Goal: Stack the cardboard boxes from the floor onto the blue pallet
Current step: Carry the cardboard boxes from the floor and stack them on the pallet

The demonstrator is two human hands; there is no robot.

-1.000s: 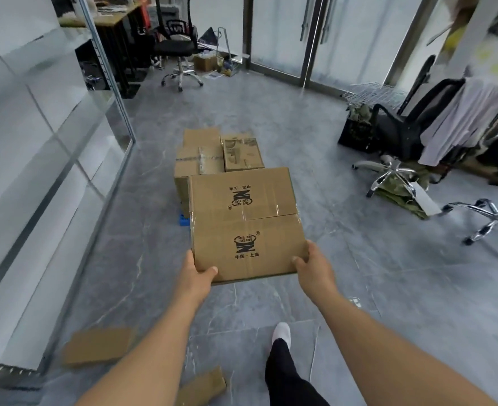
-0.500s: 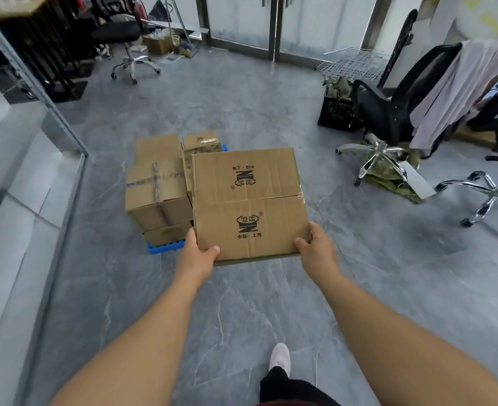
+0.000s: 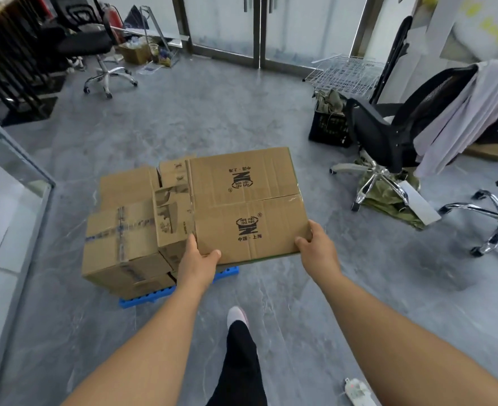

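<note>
Left hand and right hand grip the printed cardboard box by its near corners, above the blue pallet, right of the stacked boxes.

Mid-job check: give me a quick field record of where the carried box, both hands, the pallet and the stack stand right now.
carried box: large printed carton, flat side up, over the pallet's right part
left hand: grips the near left corner, thumb on top
right hand: grips the near right corner
pallet: blue pallet, only its near edge shows
stack: taped boxes on the pallet's left part, left of the carton
set down: cannot tell
</note>
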